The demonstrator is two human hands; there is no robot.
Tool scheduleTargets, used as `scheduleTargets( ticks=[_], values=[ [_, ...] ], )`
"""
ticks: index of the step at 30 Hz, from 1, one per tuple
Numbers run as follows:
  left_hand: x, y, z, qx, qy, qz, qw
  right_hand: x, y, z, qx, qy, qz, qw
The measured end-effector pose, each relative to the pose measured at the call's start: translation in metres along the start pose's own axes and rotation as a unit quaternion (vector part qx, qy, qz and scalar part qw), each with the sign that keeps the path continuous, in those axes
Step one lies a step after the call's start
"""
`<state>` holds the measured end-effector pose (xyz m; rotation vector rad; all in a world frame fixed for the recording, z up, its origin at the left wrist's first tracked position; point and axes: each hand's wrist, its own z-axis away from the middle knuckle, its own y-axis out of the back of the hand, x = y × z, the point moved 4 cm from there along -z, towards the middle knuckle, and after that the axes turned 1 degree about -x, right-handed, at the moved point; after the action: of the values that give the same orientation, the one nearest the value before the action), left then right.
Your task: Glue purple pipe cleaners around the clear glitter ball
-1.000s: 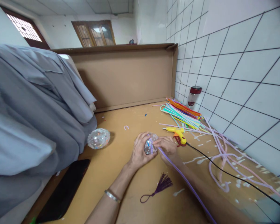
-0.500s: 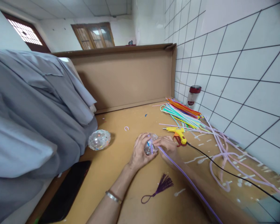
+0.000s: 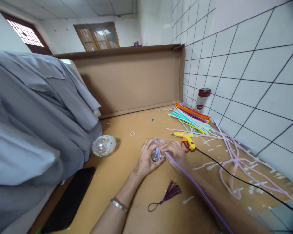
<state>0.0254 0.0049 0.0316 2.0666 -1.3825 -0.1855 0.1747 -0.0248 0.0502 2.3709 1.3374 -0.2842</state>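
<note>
Fig. — head view, both hands working at mid-surface. The left hand is cupping a small glittery clear ball from the near-left side, fingers curled round it; the right hand is pinching the end of a lilac pipe cleaner against the ball's right face, fingertips pressed together. The ball is sitting between the two hands, just above the brown surface, approx. centre of frame.

Handling, as judged: the ball is looking light, smooth and hard-shelled, prob. slippery, so a cupped palm is suiting it better than a fingertip pinch. The pipe cleaner is reading as thin, fuzzy and bendable w/ a wire core — it is holding its curve as it trails along the right forearm toward the near edge; best gripped close to the working end.

Nearby: a second glittery ball is lying well to the left beside grey cloth; a yellow glue gun is resting just right of the hands, its black cord running off right. A purple tassel is lying near the wrists; a pile of coloured pipe cleaners and a red-lidded jar are sitting by the tiled wall.
</note>
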Motion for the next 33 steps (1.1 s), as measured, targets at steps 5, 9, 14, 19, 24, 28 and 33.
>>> scheduleTargets(
  ticks=[5, 9, 14, 19, 24, 28, 33],
  values=[
    [0.0005, 0.0001, -0.0002, 0.008, 0.004, 0.009, 1.000, -0.0005, -0.0002, -0.0003, -0.007, -0.003, 0.006, 1.000],
    [0.0005, 0.0001, -0.0004, 0.019, 0.008, 0.026, 0.999, 0.0008, -0.0008, 0.0003, -0.007, -0.006, 0.009, 1.000],
    [0.0002, -0.0002, -0.0009, 0.011, 0.018, 0.028, 0.999, 0.0025, -0.0018, 0.0006, -0.004, -0.004, 0.019, 1.000],
    [0.0005, 0.0006, -0.0011, 0.010, 0.022, 0.023, 0.999, 0.0021, -0.0017, -0.0005, -0.006, -0.012, 0.000, 1.000],
    [-0.0018, -0.0003, -0.0006, 0.003, 0.040, 0.021, 0.999, 0.0017, -0.0030, -0.0024, -0.005, -0.010, -0.015, 1.000],
    [-0.0036, -0.0012, 0.0004, -0.004, 0.048, 0.023, 0.999, 0.0023, -0.0023, -0.0033, -0.007, -0.009, -0.020, 1.000],
    [-0.0042, -0.0018, 0.0008, -0.004, 0.040, 0.027, 0.999, 0.0050, -0.0023, -0.0029, -0.023, -0.034, -0.018, 0.999]
  ],
)
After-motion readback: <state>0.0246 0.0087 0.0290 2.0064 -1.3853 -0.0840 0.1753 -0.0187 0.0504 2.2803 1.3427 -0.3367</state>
